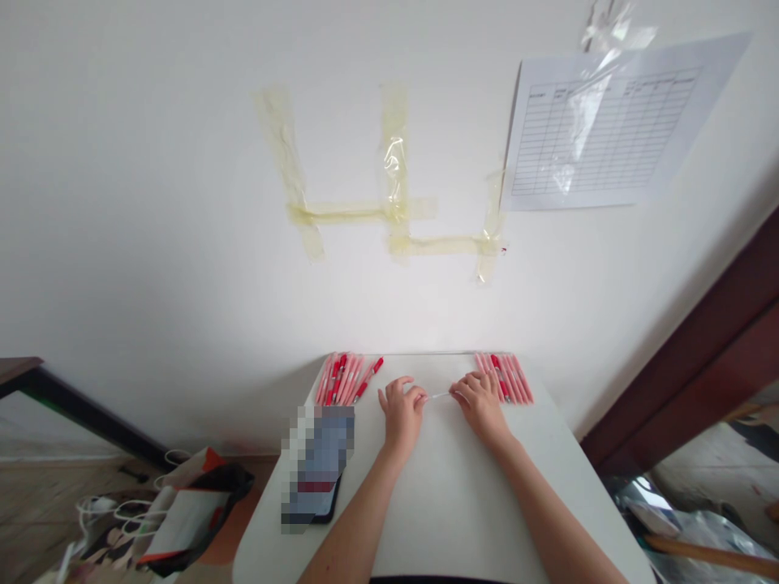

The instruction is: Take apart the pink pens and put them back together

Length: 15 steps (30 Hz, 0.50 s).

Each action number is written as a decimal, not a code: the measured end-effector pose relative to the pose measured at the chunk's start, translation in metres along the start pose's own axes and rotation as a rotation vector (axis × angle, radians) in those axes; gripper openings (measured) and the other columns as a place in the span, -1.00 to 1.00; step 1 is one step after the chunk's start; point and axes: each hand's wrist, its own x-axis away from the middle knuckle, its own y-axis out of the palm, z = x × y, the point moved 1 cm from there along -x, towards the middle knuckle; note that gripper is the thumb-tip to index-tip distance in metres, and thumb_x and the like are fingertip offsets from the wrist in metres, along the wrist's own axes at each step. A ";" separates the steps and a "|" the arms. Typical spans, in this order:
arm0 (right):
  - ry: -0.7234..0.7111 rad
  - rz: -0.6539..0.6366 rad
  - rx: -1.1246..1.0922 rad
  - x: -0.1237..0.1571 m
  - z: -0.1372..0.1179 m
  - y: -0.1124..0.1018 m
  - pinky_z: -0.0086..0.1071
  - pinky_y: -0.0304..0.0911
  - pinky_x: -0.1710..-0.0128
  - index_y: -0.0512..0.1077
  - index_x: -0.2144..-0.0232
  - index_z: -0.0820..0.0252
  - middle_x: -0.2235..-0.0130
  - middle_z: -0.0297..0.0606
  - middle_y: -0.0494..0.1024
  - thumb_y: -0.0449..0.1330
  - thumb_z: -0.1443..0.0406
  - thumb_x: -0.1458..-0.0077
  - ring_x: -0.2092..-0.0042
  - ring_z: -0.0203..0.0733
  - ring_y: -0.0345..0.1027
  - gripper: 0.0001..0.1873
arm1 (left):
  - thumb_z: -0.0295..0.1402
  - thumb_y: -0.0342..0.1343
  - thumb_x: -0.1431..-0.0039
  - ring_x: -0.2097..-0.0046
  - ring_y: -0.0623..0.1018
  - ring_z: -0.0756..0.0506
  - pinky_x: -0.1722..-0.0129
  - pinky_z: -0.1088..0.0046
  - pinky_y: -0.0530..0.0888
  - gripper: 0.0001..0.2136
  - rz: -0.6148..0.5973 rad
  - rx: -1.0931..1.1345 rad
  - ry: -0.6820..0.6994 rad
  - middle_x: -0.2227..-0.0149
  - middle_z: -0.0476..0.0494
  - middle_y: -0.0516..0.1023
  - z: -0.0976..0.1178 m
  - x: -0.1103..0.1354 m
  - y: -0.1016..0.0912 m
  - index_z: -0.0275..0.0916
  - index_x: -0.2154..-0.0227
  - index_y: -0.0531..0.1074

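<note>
Over the far half of the small table, my left hand (402,415) is closed in a pinch on one end of a thin whitish stick (438,396). The other end is pinched by my right hand (482,404), so the stick lies level between them. It is too small to tell its exact kind. Beside my right hand is a row of pink pens (520,380) with a red pen (501,378) among them, partly hidden by my fingers. To the left of my left hand, more pink pens (348,380) lie with several red ones, and one red pen (368,380) slants apart.
A phone (322,462), blurred out, lies on the left of the white table (450,503). The wall behind carries yellowed tape (395,162) and a printed sheet (602,130). A bag (195,519) and white cables (115,511) are on the floor at left.
</note>
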 end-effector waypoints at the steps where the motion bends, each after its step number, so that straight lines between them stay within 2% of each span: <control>1: -0.004 -0.004 -0.010 0.000 -0.001 0.000 0.04 0.01 -0.18 0.53 0.18 -0.03 0.20 -0.23 0.55 0.09 0.27 -0.30 -0.02 -0.01 0.25 -0.80 | -0.38 0.17 -0.19 -0.16 0.37 -0.22 -0.28 -0.25 0.08 -0.91 0.001 -0.001 0.002 -0.05 -0.13 0.46 0.000 0.000 0.000 -0.08 0.34 0.57; 15: 0.001 -0.021 -0.006 0.001 0.003 0.004 0.11 -0.06 -0.23 0.57 0.19 -0.09 0.22 -0.27 0.56 0.11 0.28 -0.29 0.00 -0.01 0.27 -0.77 | -0.35 0.16 -0.20 -0.17 0.37 -0.23 -0.29 -0.23 0.07 -0.92 -0.008 0.004 -0.005 -0.06 -0.15 0.46 -0.001 0.000 0.001 -0.09 0.31 0.56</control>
